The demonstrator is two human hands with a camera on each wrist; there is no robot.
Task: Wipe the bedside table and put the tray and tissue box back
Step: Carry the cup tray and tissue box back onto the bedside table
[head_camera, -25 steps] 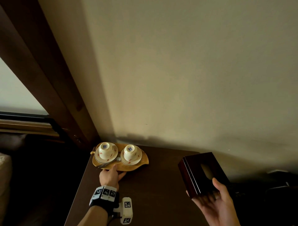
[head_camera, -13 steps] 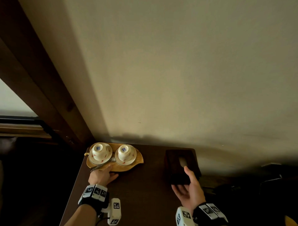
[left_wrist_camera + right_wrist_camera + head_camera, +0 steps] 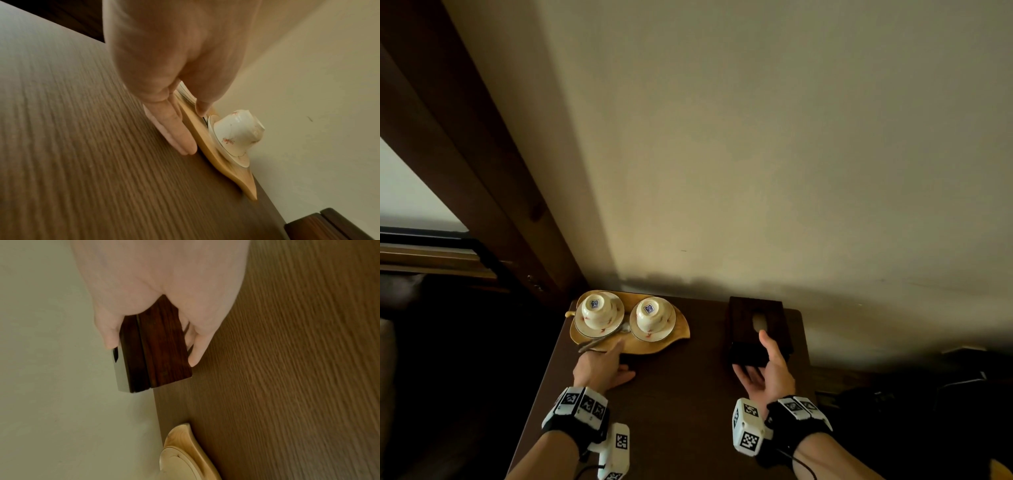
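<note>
A leaf-shaped wooden tray [image 3: 642, 346] lies at the back left of the dark bedside table [image 3: 681, 394]. It carries two upturned cups [image 3: 599, 308] [image 3: 652, 313] on saucers and a spoon [image 3: 592, 344]. My left hand [image 3: 619, 358] pinches the tray's near rim [image 3: 226, 172], thumb on top, fingers straight along the tabletop under the edge. The dark wooden tissue box [image 3: 750, 311] stands at the back right. My right hand [image 3: 753, 356] grips its near end [image 3: 162, 353], thumb on the top face, fingers down by its bottom edge at the tabletop.
A beige wall [image 3: 756, 171] runs right behind the table. A dark wooden frame [image 3: 482, 171] slants down to the table's back left corner. Off both table sides the room is dark, with unclear dark objects [image 3: 945, 377] to the right.
My right hand carried the tilted tissue box from the air at the table's right onto its back right part. The left hand stayed at the tray's near rim.
</note>
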